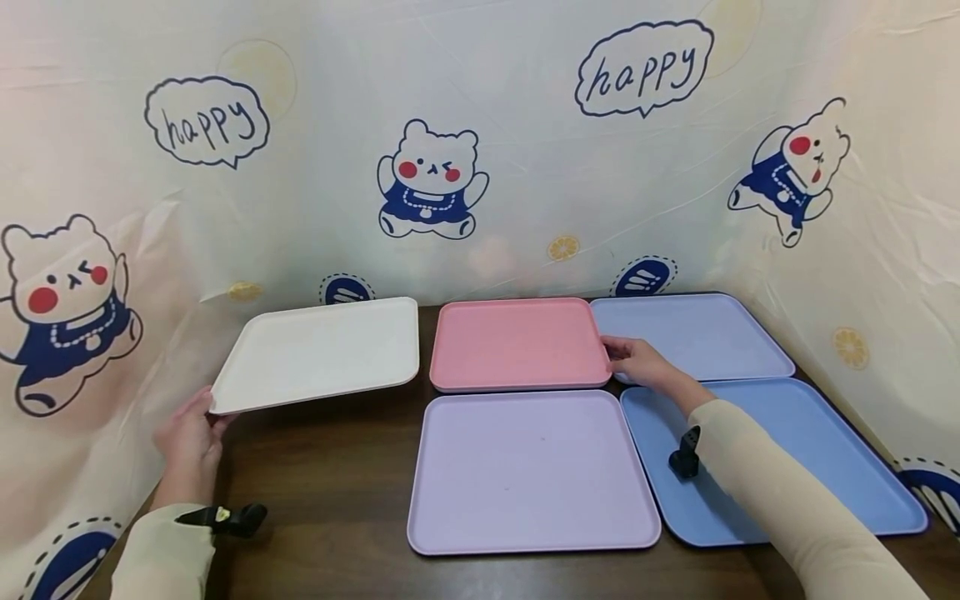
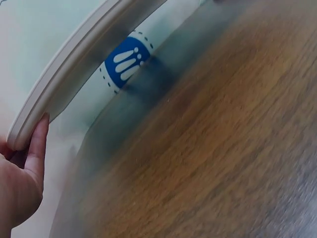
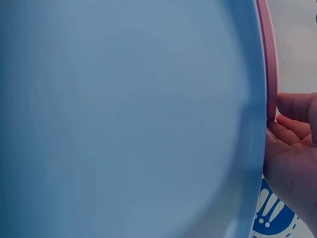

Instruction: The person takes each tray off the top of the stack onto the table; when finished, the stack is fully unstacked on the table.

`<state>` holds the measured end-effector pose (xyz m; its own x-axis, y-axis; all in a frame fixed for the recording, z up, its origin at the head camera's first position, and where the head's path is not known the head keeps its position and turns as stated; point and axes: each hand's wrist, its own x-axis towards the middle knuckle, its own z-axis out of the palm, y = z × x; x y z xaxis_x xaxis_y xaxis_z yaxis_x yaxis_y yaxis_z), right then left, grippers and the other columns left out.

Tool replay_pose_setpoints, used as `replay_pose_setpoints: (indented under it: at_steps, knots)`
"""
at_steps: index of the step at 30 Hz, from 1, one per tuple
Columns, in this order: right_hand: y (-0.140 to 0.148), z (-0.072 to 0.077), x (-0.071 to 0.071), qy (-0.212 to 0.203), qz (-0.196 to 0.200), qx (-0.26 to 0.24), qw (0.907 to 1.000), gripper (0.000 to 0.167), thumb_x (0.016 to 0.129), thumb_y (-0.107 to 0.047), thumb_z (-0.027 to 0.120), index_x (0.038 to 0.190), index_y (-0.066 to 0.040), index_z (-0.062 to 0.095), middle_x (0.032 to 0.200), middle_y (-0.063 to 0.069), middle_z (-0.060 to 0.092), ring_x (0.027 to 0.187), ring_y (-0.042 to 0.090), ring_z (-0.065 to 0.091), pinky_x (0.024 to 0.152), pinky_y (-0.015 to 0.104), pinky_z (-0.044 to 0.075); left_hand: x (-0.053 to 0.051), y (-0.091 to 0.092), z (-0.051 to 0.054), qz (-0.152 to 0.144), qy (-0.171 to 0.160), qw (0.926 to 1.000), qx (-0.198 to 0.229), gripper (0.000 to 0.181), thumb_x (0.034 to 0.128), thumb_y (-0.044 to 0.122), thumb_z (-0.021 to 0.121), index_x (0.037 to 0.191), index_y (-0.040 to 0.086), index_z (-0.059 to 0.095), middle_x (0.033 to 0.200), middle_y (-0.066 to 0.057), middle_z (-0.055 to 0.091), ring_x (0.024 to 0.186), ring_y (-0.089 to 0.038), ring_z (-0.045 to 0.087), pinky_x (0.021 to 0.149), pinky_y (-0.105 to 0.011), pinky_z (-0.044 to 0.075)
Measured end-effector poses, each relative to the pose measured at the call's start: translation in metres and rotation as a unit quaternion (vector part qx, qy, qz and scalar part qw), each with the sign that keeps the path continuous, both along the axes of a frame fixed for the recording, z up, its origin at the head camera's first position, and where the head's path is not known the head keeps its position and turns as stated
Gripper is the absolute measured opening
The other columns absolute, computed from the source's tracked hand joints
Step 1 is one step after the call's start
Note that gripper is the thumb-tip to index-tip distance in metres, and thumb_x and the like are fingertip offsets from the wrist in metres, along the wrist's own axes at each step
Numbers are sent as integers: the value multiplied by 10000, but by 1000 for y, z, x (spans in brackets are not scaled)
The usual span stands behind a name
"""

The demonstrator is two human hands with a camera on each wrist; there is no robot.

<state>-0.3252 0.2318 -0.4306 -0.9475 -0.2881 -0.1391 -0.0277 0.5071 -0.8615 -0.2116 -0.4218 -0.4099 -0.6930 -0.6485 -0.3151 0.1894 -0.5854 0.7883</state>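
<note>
A white tray [image 1: 322, 354] is raised above the wood table at the back left, tilted, with its right side over the tabletop. My left hand [image 1: 189, 446] pinches its near left corner; in the left wrist view a finger lies along the white tray's underside [image 2: 64, 94]. At the back middle is a pink tray [image 1: 521, 343], whose right edge my right hand [image 1: 641, 362] grips. The right wrist view shows the thumb and fingers about the pink tray's rim [image 3: 270, 64]. Whether the pink tray is off the table I cannot tell.
A lilac tray [image 1: 534, 471] lies in front of the pink one. To the right are a periwinkle tray [image 1: 690, 333] at the back and a blue tray [image 1: 840, 467] under my right forearm. A printed curtain [image 1: 510, 167] hangs behind and at both sides of the wood table [image 1: 322, 492].
</note>
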Motion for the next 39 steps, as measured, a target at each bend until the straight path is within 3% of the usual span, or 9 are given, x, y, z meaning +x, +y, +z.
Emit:
replay_pose_setpoints:
  at_steps: [3,10,18,25,28,33,36,39]
  knots:
    - [-1,1,0,20,-8,4,10000,595,954,7,534,1500,15,297,1479,228,389,1345,370,386,1060,475,362,0,-4,-3,58,-180,9998,-88,150,897,-30,645,860,66,754,760,16,706,652,-101,675,461,-311,552]
    - [-2,-1,-1,28,-18,-17,10000,598,944,28,534,1495,24,302,1481,230,384,1352,368,375,1065,475,357,-3,-7,-9,37,-194,9995,-232,212,899,-60,620,776,54,750,728,2,700,625,-100,668,437,-318,544]
    - [-2,2,2,40,-10,18,10000,581,954,41,513,1488,55,287,1489,254,354,1367,386,342,1079,485,330,-8,-4,-17,-253,-490,9959,-718,202,901,3,650,767,119,746,727,61,688,634,-62,658,482,-266,550]
    - [-3,3,3,103,49,28,9999,576,955,48,507,1485,67,281,1484,262,356,1364,392,344,1080,489,327,-11,-5,-25,-453,-452,9959,-634,121,903,40,662,831,107,734,743,60,679,689,-36,656,555,-244,559]
    - [-4,3,3,114,35,17,9999,574,952,50,509,1482,68,289,1479,263,362,1362,392,348,1079,487,329,-14,-6,-27,-558,-556,9947,-658,122,914,52,648,970,119,734,796,73,680,724,-28,654,598,-236,561]
    - [-6,3,3,82,13,7,10000,576,951,44,517,1481,69,292,1483,264,357,1364,395,343,1079,491,327,-16,-4,-26,-795,-1006,9875,-921,453,932,103,636,1375,86,545,1139,33,622,966,-45,615,680,-212,553]
    - [-6,3,2,46,-15,31,10000,581,956,31,520,1486,60,285,1486,263,352,1365,398,339,1079,494,326,-18,-2,-23,-974,-1132,9833,-1042,532,934,106,635,1437,90,465,1279,18,550,1050,-57,577,691,-212,555]
    - [-6,2,2,-14,-89,27,10000,578,962,23,517,1494,37,292,1489,245,361,1366,384,345,1081,488,326,-21,1,-20,-1152,-1121,9801,-1166,536,930,58,632,1439,84,468,1170,19,590,954,-46,602,685,-217,559]
